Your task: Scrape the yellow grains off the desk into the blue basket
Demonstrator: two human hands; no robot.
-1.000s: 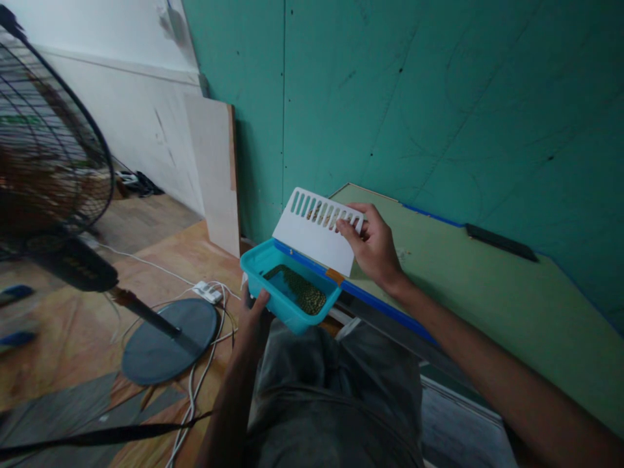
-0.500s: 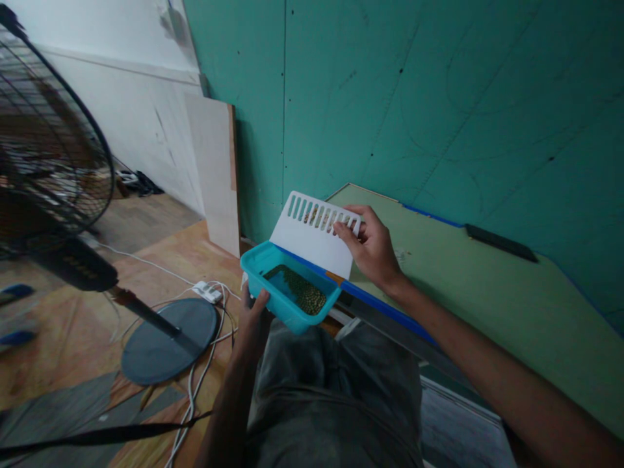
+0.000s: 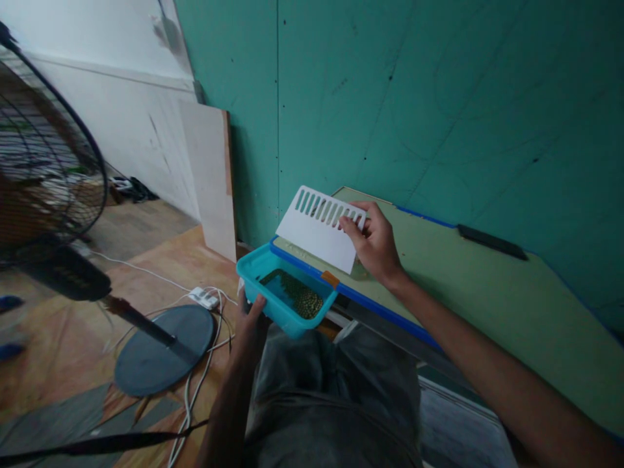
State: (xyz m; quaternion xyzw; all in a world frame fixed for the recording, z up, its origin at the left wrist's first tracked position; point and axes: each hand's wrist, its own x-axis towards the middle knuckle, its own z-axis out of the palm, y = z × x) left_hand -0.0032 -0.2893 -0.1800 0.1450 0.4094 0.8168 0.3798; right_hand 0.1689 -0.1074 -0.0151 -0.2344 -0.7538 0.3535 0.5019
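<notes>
My left hand (image 3: 252, 315) is closed on the near left side of a turquoise plastic tub (image 3: 280, 313), held against the table's blue edge. Small green beans (image 3: 308, 301) lie on the tub's bottom, gathered mostly toward its right end. In my right hand (image 3: 373, 244) is a thin white slotted scraper (image 3: 316, 237), gripped at its slotted upper right end with thumb on top. The scraper leans over the pale green tabletop (image 3: 468, 286), above the table's left corner. A few small pale bits show on the surface by its lower edge; what they are I cannot tell.
A black pedestal fan (image 3: 63, 260) stands at left on a round base (image 3: 166, 351). White cables and a power strip (image 3: 203, 298) lie on the floor beside it. A white board (image 3: 207, 179) leans on the green wall (image 3: 331, 97). A dark flat bar (image 3: 492, 242) rests along the table's back edge.
The scraper has moved up and right, away from the tub's rim and over the tabletop, uncovering the table's corner. The tub stays in my left hand at the edge.
</notes>
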